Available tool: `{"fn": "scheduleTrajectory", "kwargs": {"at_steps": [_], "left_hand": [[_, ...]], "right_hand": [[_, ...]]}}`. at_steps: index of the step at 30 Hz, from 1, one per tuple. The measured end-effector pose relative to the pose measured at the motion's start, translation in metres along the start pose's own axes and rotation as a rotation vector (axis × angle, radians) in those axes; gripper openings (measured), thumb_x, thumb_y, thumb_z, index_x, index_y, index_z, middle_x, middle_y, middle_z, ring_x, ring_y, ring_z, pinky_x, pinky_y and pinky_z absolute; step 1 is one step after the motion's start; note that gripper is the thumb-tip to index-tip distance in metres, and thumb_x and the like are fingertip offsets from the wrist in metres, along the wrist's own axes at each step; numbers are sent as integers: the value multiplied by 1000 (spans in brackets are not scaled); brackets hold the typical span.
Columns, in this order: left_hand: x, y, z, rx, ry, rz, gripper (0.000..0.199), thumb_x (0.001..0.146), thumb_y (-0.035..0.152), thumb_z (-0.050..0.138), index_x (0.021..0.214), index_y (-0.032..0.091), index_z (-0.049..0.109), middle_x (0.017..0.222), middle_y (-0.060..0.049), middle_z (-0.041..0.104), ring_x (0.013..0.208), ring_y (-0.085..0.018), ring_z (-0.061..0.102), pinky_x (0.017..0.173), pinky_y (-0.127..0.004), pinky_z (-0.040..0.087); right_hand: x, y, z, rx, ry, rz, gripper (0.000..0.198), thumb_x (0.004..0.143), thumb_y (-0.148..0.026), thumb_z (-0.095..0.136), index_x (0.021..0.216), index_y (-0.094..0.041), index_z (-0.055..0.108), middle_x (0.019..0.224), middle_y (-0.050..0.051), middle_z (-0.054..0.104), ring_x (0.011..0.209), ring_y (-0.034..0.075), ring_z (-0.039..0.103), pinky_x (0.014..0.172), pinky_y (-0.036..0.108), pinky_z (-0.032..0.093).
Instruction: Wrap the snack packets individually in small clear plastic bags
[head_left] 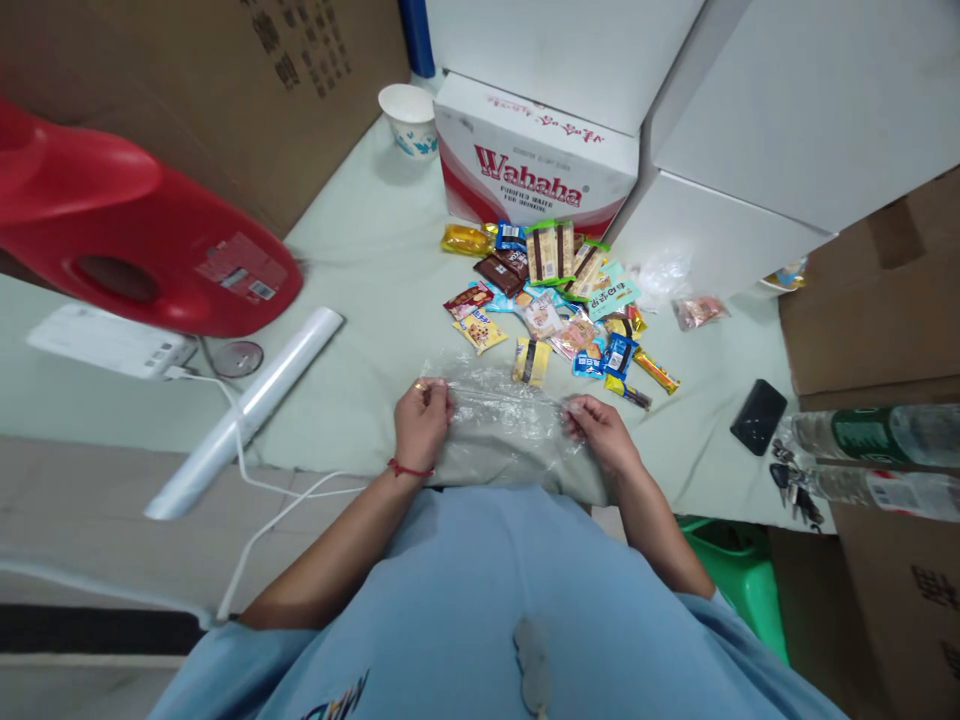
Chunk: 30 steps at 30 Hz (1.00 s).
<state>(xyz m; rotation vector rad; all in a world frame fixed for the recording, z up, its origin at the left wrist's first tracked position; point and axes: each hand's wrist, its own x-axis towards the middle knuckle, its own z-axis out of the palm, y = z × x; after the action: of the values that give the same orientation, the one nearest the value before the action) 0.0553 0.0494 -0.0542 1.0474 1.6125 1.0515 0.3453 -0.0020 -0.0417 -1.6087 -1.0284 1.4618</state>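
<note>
Stretched between my two hands is a clear plastic bag, crinkled and see-through, above the table's front edge. My left hand, with a red cord at the wrist, pinches its left side. At the opposite side, my right hand pinches it with thumb and fingers. Just beyond the bag lies a small yellow snack packet, partly behind the film. Behind that spreads a pile of wrapped snacks, among them green-edged wafer packs and a brown packet.
A Wahaha water carton stands behind the snacks, with a paper cup to its left. On the left are a red jug, a plastic film roll and a white power strip. A phone, keys and bottles lie right.
</note>
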Motion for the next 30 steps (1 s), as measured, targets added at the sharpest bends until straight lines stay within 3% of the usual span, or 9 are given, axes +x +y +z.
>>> {"fn": "scheduleTrajectory", "kwargs": {"at_steps": [4, 7, 11, 15, 19, 22, 26, 28, 30], "left_hand": [[0, -1, 3, -68, -54, -38, 33, 92, 49, 56, 93, 18, 67, 62, 3, 59, 46, -10, 42, 47, -24, 35], [-6, 3, 3, -172, -237, -24, 50, 90, 47, 64, 130, 18, 67, 87, -4, 74, 46, -7, 38, 45, -23, 34], [-10, 11, -2, -367, -465, 22, 98, 82, 32, 76, 166, 39, 26, 147, -12, 64, 51, -2, 38, 48, -21, 40], [0, 7, -11, -428, -456, 10, 118, 78, 27, 79, 166, 48, 4, 161, -14, 50, 52, 0, 43, 49, -19, 41], [16, -9, -15, -186, -193, -76, 81, 83, 37, 69, 157, 24, 37, 127, -13, 73, 47, -3, 43, 44, -20, 35], [21, -18, -16, 81, -61, -44, 38, 84, 40, 62, 112, 16, 66, 85, -4, 73, 47, -9, 45, 46, -23, 35], [17, -20, -14, 164, -39, 56, 24, 85, 42, 62, 90, 19, 69, 77, -1, 69, 67, -14, 56, 63, -24, 44], [15, -19, -13, 182, -49, 99, 26, 87, 44, 61, 91, 20, 70, 79, 0, 69, 73, -15, 57, 70, -25, 45], [12, -18, -11, 192, -71, 128, 29, 89, 45, 59, 94, 19, 71, 79, 0, 69, 74, -15, 57, 73, -25, 44]], "right_hand": [[-6, 1, -16, -261, -57, -103, 50, 81, -62, 77, 108, -21, 71, 91, 3, 70, 81, 19, 64, 76, 33, 54], [1, -4, -14, -443, 21, -244, 59, 76, -56, 83, 123, -23, 70, 113, 9, 70, 101, 24, 65, 85, 37, 54], [20, -12, 4, -417, 55, -318, 42, 82, -58, 75, 104, -22, 75, 109, 10, 73, 98, 26, 67, 85, 39, 55], [31, -14, 12, -93, 102, -125, 46, 83, -68, 68, 86, -22, 67, 84, 4, 70, 71, 20, 64, 64, 33, 54], [28, -10, -4, 1, 87, 17, 52, 75, -73, 72, 83, -22, 63, 79, 2, 68, 60, 16, 58, 51, 28, 46], [21, -12, -30, -256, -28, -13, 49, 79, -69, 71, 78, -21, 64, 71, 1, 65, 61, 16, 56, 56, 29, 47], [16, -45, -52, -655, 70, -282, 36, 90, -56, 68, 96, -22, 74, 92, 7, 73, 82, 24, 65, 78, 38, 54], [20, -70, -42, -743, 94, -483, 34, 95, -51, 66, 113, -23, 74, 114, 12, 73, 106, 29, 66, 98, 45, 52], [29, -88, -17, -815, -35, -660, 41, 95, -49, 70, 128, -25, 71, 133, 12, 69, 127, 32, 59, 113, 51, 43]]}}
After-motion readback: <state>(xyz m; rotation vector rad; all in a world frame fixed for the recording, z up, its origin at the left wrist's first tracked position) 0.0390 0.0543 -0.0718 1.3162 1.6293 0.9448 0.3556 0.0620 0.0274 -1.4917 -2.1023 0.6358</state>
